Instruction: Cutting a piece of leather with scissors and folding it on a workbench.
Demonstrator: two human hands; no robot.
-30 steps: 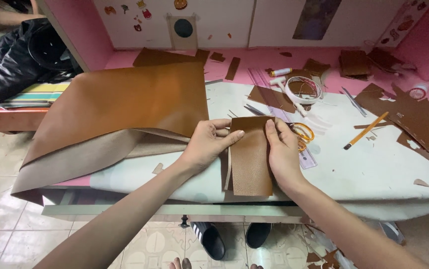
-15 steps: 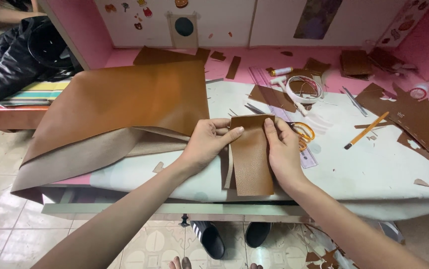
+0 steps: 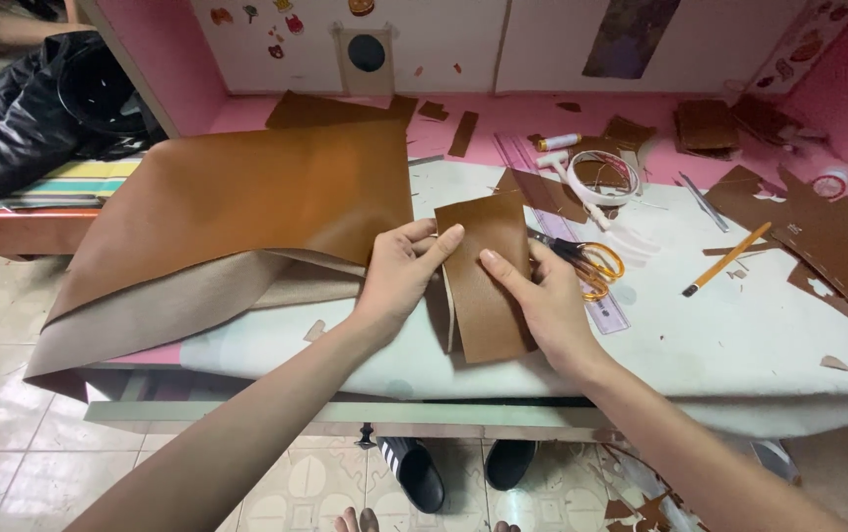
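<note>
Left hand [image 3: 399, 271] and right hand [image 3: 542, 296] pinch the folded leather piece [image 3: 483, 281] flat on the tabletop [image 3: 739, 335]. Risk: uneven finger pressure may skew the fold; scissors [image 3: 586, 261] lie just beside the right hand.

The small brown piece [image 3: 483, 281] under the left hand [image 3: 399, 271] and right hand [image 3: 542, 300] looks like leather or faux leather, smooth with a soft satin sheen, fine grain. The big brown sheet [image 3: 266, 192] is the same stuff, a bit glossier on top, and its folded-under backing is pale, matt and fuzzy like fabric. The desk [image 3: 739, 335] is covered in a white cloth, matt and slightly wrinkled. The scissors [image 3: 581, 261] have dull metal blades and shiny orange plastic handles. The pencil [image 3: 727, 259] looks like painted wood. The black jacket [image 3: 39, 118] is glossy, leathery. The floor tiles [image 3: 10, 433] are shiny ceramic.
</note>
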